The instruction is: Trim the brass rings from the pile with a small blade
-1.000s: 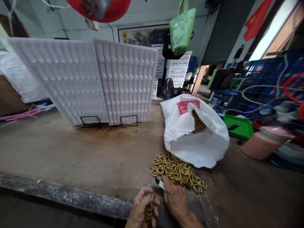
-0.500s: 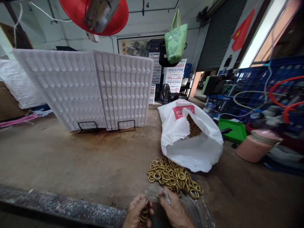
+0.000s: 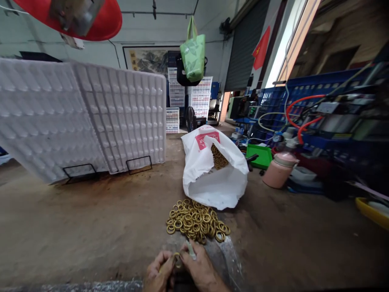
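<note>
My left hand (image 3: 159, 268) is closed at the bottom of the head view, its thumb and fingers pinching a brass-coloured ring (image 3: 177, 254). Against the ring's other side press the fingertips of my right hand (image 3: 200, 265), also closed. A narrow pale strip (image 3: 191, 250) shows along the right hand's index finger; whether it is a tool or a wrapping I cannot tell. Just beyond both hands lies a loose pile of brass-coloured rings (image 3: 194, 221). Behind it, a torn white sack (image 3: 215, 186) lies with its mouth towards me and more rings inside. The left palm is hidden.
White moulded trays (image 3: 127, 117) stand upright at left in black wire stands (image 3: 139, 164). At right are a pink jar (image 3: 278, 170), a green tray (image 3: 259, 156) and orange hoses (image 3: 304, 103). A red lamp shade (image 3: 103, 20) and green bag (image 3: 193, 56) hang above.
The view has turned right, so the sack and trays appear farther left. My hands, apart earlier with several rings showing in the left, are now together at one ring.
</note>
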### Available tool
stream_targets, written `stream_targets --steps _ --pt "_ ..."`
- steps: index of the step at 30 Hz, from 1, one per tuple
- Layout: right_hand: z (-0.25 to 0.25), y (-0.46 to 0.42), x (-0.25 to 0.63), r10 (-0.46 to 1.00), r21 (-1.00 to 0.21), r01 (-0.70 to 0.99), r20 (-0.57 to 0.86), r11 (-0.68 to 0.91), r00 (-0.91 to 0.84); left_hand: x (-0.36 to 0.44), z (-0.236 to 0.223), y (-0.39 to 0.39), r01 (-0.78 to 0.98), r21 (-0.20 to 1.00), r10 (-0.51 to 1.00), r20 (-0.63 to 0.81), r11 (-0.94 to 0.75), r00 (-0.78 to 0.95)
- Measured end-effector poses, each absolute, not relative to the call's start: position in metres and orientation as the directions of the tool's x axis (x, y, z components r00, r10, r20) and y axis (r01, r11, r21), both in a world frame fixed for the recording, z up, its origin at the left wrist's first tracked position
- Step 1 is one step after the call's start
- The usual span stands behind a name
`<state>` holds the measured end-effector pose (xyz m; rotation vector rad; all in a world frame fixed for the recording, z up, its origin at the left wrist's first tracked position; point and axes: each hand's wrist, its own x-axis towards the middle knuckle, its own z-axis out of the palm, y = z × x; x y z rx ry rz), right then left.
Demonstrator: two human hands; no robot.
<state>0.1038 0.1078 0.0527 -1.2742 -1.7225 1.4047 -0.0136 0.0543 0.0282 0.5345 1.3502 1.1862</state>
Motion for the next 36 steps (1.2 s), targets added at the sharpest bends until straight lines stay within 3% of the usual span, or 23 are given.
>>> stream_targets --steps 5,9,13,16,20,24,32,36 --pt "0.059 0.104 0.108 0.921 -0.956 0.284 -0.04 0.078 -0.389 -0.004 0.055 0.049 -0.384 0.872 0.903 -0.392 0.303 -0.178" --pt "0.055 0.106 0.111 0.935 -0.974 0.224 -0.048 0.035 -0.352 0.0 0.062 0.046 -0.355 0.878 0.912 -0.388 0.321 -0.134" --pt "0.051 0.109 0.117 0.923 -0.981 0.178 -0.134 -0.073 -0.361 0.002 0.063 0.045 -0.25 0.922 0.911 -0.349 0.294 -0.218" --pt "0.054 0.108 0.12 0.897 -0.971 0.143 -0.231 -0.19 -0.377 0.004 0.065 0.045 -0.074 0.973 0.925 -0.232 0.22 -0.301" --pt "0.062 0.104 0.12 0.807 -0.908 0.004 -0.373 -0.418 -0.458 0.004 0.064 0.046 0.07 0.992 0.967 -0.089 0.109 -0.239" --pt "0.067 0.099 0.119 0.72 -0.842 -0.049 -0.427 -0.537 -0.546 0.001 0.06 0.044 0.1 0.99 0.977 -0.073 0.095 -0.202" --pt "0.059 0.096 0.116 0.716 -0.846 -0.02 -0.437 -0.532 -0.544 0.002 0.063 0.04 0.09 0.994 0.981 -0.044 0.062 -0.189" --pt "0.053 0.1 0.117 0.76 -0.882 0.076 -0.442 -0.465 -0.477 0.001 0.063 0.04 0.057 0.991 0.981 -0.111 0.121 -0.16"
